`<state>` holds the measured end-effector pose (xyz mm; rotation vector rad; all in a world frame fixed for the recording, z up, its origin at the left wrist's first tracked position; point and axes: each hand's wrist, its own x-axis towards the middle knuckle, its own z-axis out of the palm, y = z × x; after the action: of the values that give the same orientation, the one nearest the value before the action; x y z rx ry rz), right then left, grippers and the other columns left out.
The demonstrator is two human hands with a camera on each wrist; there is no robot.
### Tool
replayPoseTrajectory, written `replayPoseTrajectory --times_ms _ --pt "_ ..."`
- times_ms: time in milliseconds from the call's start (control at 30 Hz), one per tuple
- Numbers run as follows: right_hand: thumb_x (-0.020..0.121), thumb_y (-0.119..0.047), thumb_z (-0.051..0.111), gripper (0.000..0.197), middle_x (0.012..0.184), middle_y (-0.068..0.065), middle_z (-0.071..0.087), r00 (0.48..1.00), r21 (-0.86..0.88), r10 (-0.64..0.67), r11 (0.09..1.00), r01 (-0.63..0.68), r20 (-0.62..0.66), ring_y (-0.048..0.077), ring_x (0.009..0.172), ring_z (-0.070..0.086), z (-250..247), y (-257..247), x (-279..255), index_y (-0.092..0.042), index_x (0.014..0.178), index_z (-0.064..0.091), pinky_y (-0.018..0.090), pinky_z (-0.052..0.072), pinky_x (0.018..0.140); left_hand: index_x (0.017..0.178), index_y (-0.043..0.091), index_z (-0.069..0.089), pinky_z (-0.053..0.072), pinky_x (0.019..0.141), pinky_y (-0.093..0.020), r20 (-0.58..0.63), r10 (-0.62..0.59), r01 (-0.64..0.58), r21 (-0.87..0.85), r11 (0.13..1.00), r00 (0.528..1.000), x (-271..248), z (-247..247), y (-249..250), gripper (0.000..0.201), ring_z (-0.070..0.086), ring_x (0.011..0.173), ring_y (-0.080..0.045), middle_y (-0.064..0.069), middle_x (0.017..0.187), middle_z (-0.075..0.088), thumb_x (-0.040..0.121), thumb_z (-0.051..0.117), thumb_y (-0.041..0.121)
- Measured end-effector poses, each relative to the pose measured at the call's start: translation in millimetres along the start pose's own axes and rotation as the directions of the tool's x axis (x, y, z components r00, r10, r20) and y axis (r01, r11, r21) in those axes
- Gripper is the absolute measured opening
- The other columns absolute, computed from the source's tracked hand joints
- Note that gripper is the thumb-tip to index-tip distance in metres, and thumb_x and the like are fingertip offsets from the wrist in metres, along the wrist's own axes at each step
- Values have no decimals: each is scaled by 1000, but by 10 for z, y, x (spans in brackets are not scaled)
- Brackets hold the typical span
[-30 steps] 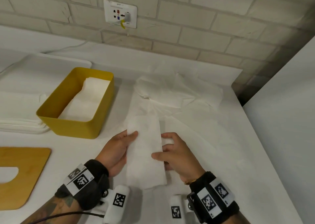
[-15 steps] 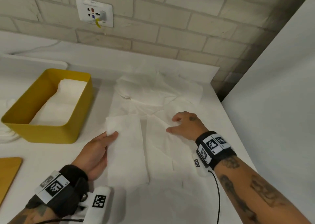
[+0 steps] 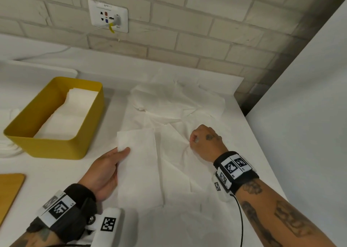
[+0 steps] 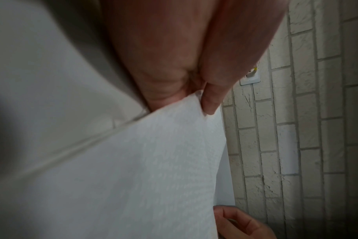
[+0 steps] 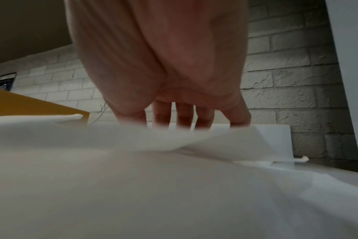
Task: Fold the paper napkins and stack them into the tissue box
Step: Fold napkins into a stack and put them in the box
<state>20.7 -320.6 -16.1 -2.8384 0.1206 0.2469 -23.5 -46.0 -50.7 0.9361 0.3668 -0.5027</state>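
A folded white napkin point(image 3: 139, 168) lies in front of me, and my left hand point(image 3: 122, 153) pinches its left edge, thumb on top. The left wrist view shows that pinch point(image 4: 202, 103) on the folded napkin point(image 4: 143, 169). My right hand point(image 3: 199, 139) is curled down on an unfolded napkin point(image 3: 176, 164) just right of it, gripping the sheet so it wrinkles. In the right wrist view the fingers point(image 5: 184, 116) reach down behind a raised fold of that napkin point(image 5: 174, 142). The yellow tissue box point(image 3: 56, 147) stands to the left with folded napkins point(image 3: 75, 111) inside.
A loose pile of napkins point(image 3: 178, 100) lies at the back near the brick wall. A wooden lid point(image 3: 9, 190) sits at the left edge, and a white stack point(image 3: 7, 149) lies behind the box. A white panel point(image 3: 300, 115) bounds the table on the right.
My right hand left the folded napkin, moved right and away, and closed on the unfolded sheet. My left hand kept its hold on the folded napkin.
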Motion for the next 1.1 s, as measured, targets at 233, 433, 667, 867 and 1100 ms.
replayPoseTrajectory --times_ms 233,433,667,867,1100 --pt "89 -20 67 8 100 -9 59 995 164 -89 982 94 -37 15 99 57 -218 -47 -73 -18 81 64 34 48 92 128 5 64 64 75 -35 8 -8 8 -5 1000 1000 -8 -2 15 30 75 102 -28 -17 119 74 105 48 16" --pt "93 0 57 23 84 -4 72 997 882 -73 466 68 -38 13 75 63 -668 -175 -206 -14 75 63 28 49 68 130 6 63 60 89 -43 0 -2 2 5 1000 1000 3 -28 7 31 73 107 -29 -16 121 73 105 49 17" --pt "95 -5 57 14 70 2 56 965 920 226 332 -208 136 13 64 51 -326 107 -344 -10 82 59 27 43 62 129 5 64 64 81 -37 6 -6 6 -26 1000 1000 3 -13 18 30 74 105 -29 -18 121 73 105 49 16" --pt "96 -22 64 18 90 13 74 889 871 202 200 -449 412 20 68 68 29 212 -423 -6 103 67 30 55 59 128 5 64 62 84 -38 -7 -4 4 -17 1000 1000 -3 -15 12 29 74 106 -29 -17 121 74 105 49 16" --pt "95 -19 69 11 80 10 69 983 755 178 637 -154 51 23 74 63 -21 17 -233 -8 92 72 33 50 67 129 5 63 63 84 -37 -7 -6 6 -11 1000 1000 -14 4 25 30 74 107 -29 -17 120 74 106 49 17"
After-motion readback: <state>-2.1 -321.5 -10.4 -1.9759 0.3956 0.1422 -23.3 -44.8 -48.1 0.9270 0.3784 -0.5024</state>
